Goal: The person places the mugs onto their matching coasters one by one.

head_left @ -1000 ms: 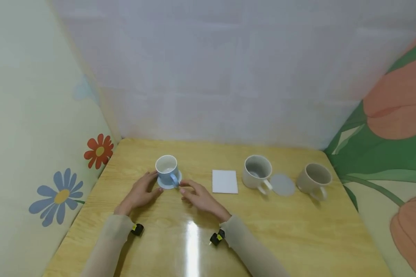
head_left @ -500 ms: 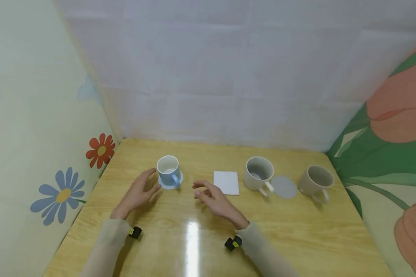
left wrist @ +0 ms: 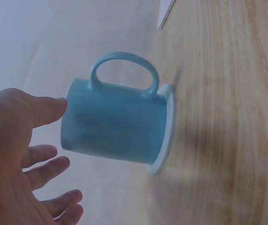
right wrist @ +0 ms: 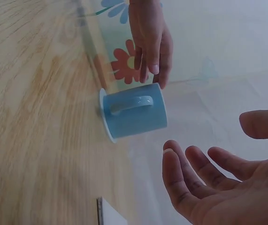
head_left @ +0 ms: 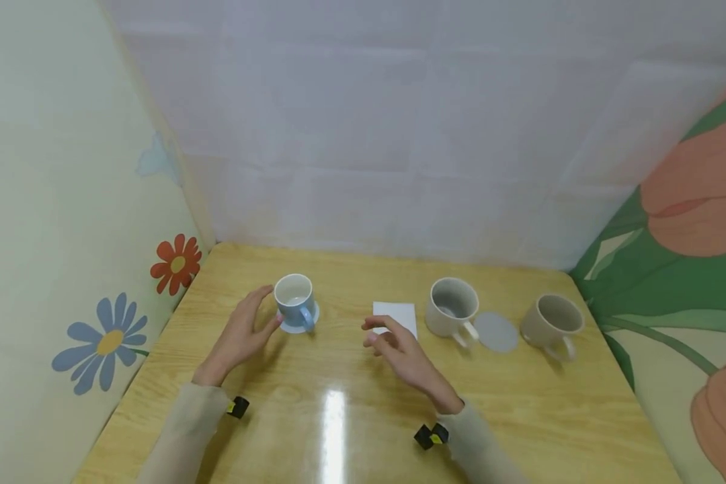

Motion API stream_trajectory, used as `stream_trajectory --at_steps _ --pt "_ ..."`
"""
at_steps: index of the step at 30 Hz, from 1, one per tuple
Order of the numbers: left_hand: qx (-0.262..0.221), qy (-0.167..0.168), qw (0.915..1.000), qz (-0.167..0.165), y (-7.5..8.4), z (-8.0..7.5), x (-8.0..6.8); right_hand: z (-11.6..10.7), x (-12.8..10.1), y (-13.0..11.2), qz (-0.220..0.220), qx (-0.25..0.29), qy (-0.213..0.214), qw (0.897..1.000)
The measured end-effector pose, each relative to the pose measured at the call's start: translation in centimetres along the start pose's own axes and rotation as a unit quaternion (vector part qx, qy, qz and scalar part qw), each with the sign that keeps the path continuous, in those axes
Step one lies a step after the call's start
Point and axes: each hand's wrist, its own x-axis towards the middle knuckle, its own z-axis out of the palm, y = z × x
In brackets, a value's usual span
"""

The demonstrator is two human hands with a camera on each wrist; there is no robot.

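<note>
A light blue mug (head_left: 295, 302) stands upright on a round pale coaster (head_left: 314, 316) at the left of the table. Close beside its left side is my left hand (head_left: 242, 333), fingers spread and loosely bent; whether a fingertip touches the mug I cannot tell. In the left wrist view the mug (left wrist: 115, 122) shows its handle, and the thumb lies near its rim. My right hand (head_left: 402, 353) hovers with relaxed fingers over the front edge of a white square coaster (head_left: 394, 313), holding nothing. The right wrist view shows its palm and fingers (right wrist: 173, 183) apart from the mug (right wrist: 136, 112).
Right of the square coaster stands a large whitish mug (head_left: 452, 309). A grey round coaster (head_left: 496, 332) lies between it and a beige mug (head_left: 550, 324) at the far right. The wooden table (head_left: 302, 403) meets a pale cloth wall (head_left: 363, 154) at the back.
My right hand has moved away from the blue mug's handle, rightward to the square coaster. The left hand has drawn slightly back from the mug, which stays on its coaster.
</note>
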Motion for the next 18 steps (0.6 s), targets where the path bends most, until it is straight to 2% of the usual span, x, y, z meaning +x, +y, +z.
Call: stream_trajectory --at_steps 9,18 --pt "-0.010 0.012 0.9988 0.046 1.5 -0.4 0.4 -2.1 -1.4 -0.9 -0.018 -0.029 0.019 0.999" --pt "-0.011 0.005 0.9985 0.053 2.4 -0.1 0.2 -3.5 -2.8 -1.8 -0.025 -0.039 0.033 0.998"
